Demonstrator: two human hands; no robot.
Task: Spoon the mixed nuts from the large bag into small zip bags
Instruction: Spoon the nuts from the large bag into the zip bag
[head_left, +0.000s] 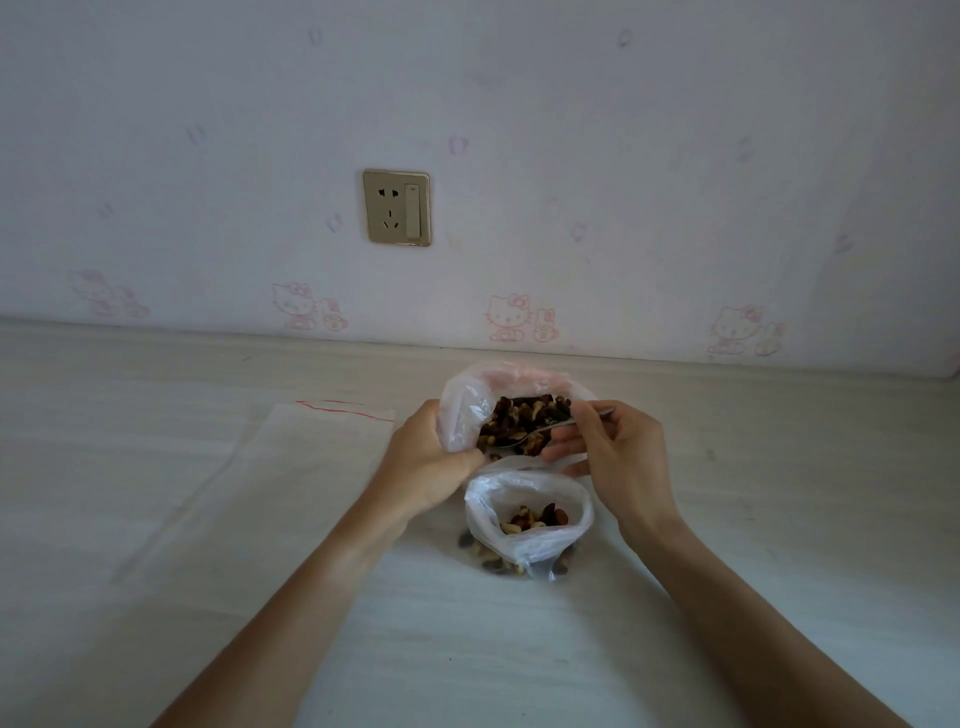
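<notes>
The large clear bag (460, 410) of mixed nuts (524, 421) stands open near the wall, and my left hand (426, 460) grips its left side and lower rim. My right hand (615, 447) pinches the handle of a metal spoon (540, 431), whose bowl lies in the nuts inside the large bag. Just in front stands a small zip bag (530, 525), open at the top, with some nuts in its bottom. No hand touches the small bag.
A flat empty zip bag (291, 457) with a red seal line lies on the white table (519, 649) to the left. The wall with a socket (397, 207) rises right behind the bags.
</notes>
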